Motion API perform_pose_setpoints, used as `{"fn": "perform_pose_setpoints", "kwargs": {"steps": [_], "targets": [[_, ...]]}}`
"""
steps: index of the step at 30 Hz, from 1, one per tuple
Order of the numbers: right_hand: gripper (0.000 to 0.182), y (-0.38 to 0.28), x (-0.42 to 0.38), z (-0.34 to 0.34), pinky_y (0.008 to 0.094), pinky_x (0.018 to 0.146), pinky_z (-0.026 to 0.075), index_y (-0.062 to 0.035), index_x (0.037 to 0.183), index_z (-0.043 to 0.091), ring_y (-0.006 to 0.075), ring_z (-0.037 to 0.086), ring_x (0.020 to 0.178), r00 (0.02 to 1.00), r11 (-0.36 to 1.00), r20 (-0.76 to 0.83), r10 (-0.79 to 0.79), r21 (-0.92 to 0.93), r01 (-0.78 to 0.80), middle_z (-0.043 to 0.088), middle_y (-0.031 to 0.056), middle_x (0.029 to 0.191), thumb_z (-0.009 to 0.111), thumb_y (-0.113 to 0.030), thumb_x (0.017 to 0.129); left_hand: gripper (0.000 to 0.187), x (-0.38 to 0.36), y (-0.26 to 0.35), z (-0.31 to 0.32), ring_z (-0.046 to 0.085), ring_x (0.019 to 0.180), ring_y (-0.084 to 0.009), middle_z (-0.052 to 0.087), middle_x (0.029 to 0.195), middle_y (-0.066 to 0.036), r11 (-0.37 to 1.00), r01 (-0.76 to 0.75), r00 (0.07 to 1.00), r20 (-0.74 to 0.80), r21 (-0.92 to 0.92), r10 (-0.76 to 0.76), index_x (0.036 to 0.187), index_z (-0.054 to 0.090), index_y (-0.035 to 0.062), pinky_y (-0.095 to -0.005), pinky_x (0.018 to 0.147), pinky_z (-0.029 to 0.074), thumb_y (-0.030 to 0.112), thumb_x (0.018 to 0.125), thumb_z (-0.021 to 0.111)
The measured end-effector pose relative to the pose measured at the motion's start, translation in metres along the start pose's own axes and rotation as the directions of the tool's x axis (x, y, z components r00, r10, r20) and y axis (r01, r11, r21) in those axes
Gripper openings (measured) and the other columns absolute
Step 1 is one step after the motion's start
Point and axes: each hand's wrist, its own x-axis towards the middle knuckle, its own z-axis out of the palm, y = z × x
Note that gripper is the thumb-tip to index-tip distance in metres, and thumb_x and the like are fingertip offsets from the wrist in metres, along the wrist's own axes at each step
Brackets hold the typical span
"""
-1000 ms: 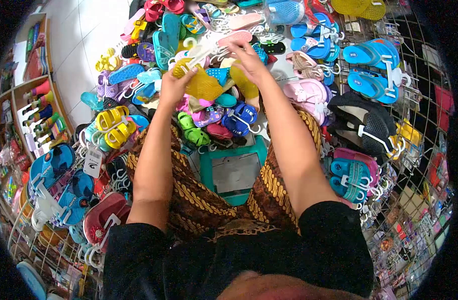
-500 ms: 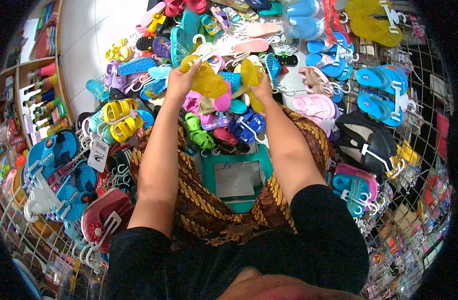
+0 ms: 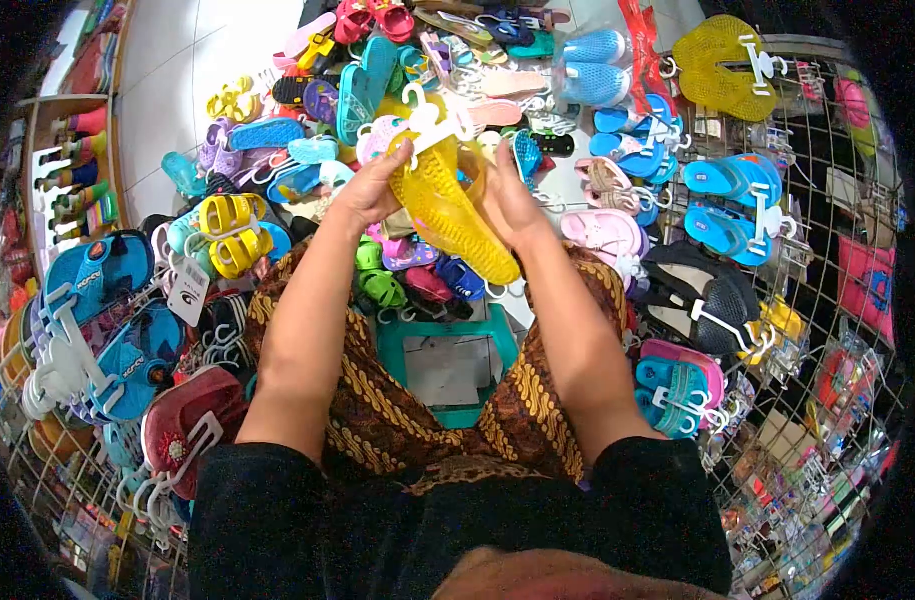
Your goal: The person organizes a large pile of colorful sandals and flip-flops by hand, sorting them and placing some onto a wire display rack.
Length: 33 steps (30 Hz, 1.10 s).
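Note:
A pair of yellow jelly sandals (image 3: pixel 455 210) hangs from a white plastic hanger (image 3: pixel 436 128) between my hands, its front sole slanting down to the right. My left hand (image 3: pixel 371 190) grips the sandals at their upper left, thumb by the hanger. On the other side, my right hand (image 3: pixel 518 205) is beside the pair, palm toward it and thumb stretched up apart from it. Its other fingers are partly hidden behind the sandals. Green clogs (image 3: pixel 381 285) and a purple sandal (image 3: pixel 411 252) lie below my hands.
Piled footwear surrounds me, with yellow sandals (image 3: pixel 236 235) at left and pink clogs (image 3: pixel 606 235) at right. A green plastic stool (image 3: pixel 386 350) stands between my knees. Wire grid racks hold blue sandals (image 3: pixel 735 208) at right and blue sandals (image 3: pixel 138 355) at left.
The yellow sandals, held apart before, are now together and turned, with one sole facing me. My right hand has shifted from gripping one sandal to stretched out alongside the pair. The view has shifted slightly.

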Motion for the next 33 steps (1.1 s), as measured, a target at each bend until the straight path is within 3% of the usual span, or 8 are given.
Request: {"fn": "perform_pose_setpoints", "kwargs": {"steps": [3, 6, 7, 10, 14, 20, 23, 33], "targets": [[0.054, 0.004, 0.022, -0.017, 0.0370, 0.085, 0.050, -0.0082, 0.132, 0.039, 0.0221, 0.056, 0.104, 1.000, 0.982, 0.003, -0.008, -0.191, 0.008, 0.052, 0.0106, 0.118, 0.036, -0.049, 0.097, 0.061, -0.004, 0.004, -0.008, 0.053, 0.113, -0.0244, 0.056, 0.123, -0.008, 0.998, 0.016, 1.000, -0.008, -0.063, -0.016, 0.130, 0.046, 0.0098, -0.0436, 0.099, 0.040, 0.049, 0.086, 0.058], [0.049, 0.009, 0.050, -0.031, 0.0358, 0.082, 0.050, -0.0096, 0.130, 0.041, 0.0205, 0.057, 0.100, 0.999, 0.932, 0.039, -0.037, -0.359, 0.049, 0.055, 0.0091, 0.114, 0.048, -0.042, 0.095, 0.062, -0.003, 0.007, -0.003, 0.053, 0.113, -0.0250, 0.056, 0.123, -0.008, 0.988, -0.071, 0.996, -0.061, -0.135, 0.063, 0.131, 0.045, 0.0090, -0.0435, 0.100, 0.039, 0.050, 0.086, 0.057], [0.048, 0.010, 0.055, -0.034, 0.0341, 0.078, 0.051, -0.0106, 0.128, 0.043, 0.0191, 0.059, 0.096, 0.989, 0.892, -0.147, -0.033, -0.451, -0.037, 0.056, 0.0072, 0.112, 0.060, -0.034, 0.090, 0.061, -0.003, 0.009, -0.002, 0.053, 0.113, -0.0256, 0.055, 0.124, -0.008, 0.988, -0.057, 0.998, -0.035, -0.143, 0.053, 0.131, 0.045, 0.0085, -0.0443, 0.101, 0.038, 0.049, 0.087, 0.057], [0.052, 0.009, 0.057, -0.035, 0.0334, 0.077, 0.051, -0.0100, 0.127, 0.044, 0.0177, 0.061, 0.093, 0.995, 0.927, 0.081, 0.059, -0.374, -0.025, 0.058, 0.0065, 0.110, 0.068, -0.026, 0.084, 0.048, -0.002, 0.014, -0.007, 0.055, 0.111, -0.0208, 0.058, 0.121, -0.004, 0.990, 0.028, 0.999, 0.023, -0.137, -0.025, 0.130, 0.047, 0.0114, -0.0402, 0.099, 0.041, 0.036, 0.090, 0.057], [0.051, 0.013, 0.079, -0.080, 0.0328, 0.079, 0.051, -0.0086, 0.129, 0.042, 0.0181, 0.062, 0.094, 0.946, 0.916, -0.011, 0.323, -0.246, -0.316, 0.060, 0.0060, 0.106, 0.065, -0.023, 0.086, 0.049, -0.003, 0.010, 0.000, 0.056, 0.109, -0.0208, 0.058, 0.120, -0.004, 0.997, 0.030, 0.999, -0.024, -0.073, -0.032, 0.128, 0.048, 0.0104, -0.0385, 0.098, 0.041, 0.037, 0.088, 0.061], [0.039, -0.024, 0.067, -0.057, 0.0344, 0.081, 0.051, -0.0042, 0.123, 0.044, 0.0201, 0.060, 0.097, 0.980, 0.925, -0.131, -0.149, -0.368, 0.092, 0.058, 0.0080, 0.109, 0.060, -0.019, 0.090, 0.042, -0.004, 0.027, -0.013, 0.060, 0.098, -0.0171, 0.062, 0.109, -0.003, 0.975, -0.033, 0.982, -0.173, 0.220, 0.073, 0.120, 0.055, 0.0062, -0.0333, 0.088, 0.046, 0.031, 0.088, 0.063], [0.036, -0.039, 0.078, -0.086, 0.0331, 0.080, 0.051, -0.0044, 0.123, 0.043, 0.0182, 0.060, 0.095, 0.916, 0.748, -0.098, -0.388, -0.614, 0.251, 0.057, 0.0083, 0.110, 0.058, -0.014, 0.091, 0.037, -0.001, 0.030, -0.025, 0.061, 0.091, -0.0154, 0.063, 0.104, -0.005, 0.899, -0.039, 0.957, -0.242, 0.436, 0.159, 0.115, 0.057, 0.0032, -0.0312, 0.081, 0.049, 0.029, 0.089, 0.061], [0.034, -0.056, 0.057, -0.071, 0.0281, 0.082, 0.048, -0.0038, 0.123, 0.046, 0.0139, 0.058, 0.097, 0.951, 0.609, -0.042, -0.305, -0.777, 0.161, 0.059, 0.0069, 0.109, 0.058, -0.013, 0.092, 0.032, -0.009, 0.043, -0.009, 0.062, 0.080, -0.0125, 0.066, 0.091, -0.004, 0.781, -0.038, 0.900, -0.319, 0.623, 0.298, 0.101, 0.065, 0.0010, -0.0269, 0.072, 0.048, 0.029, 0.086, 0.066]]}}
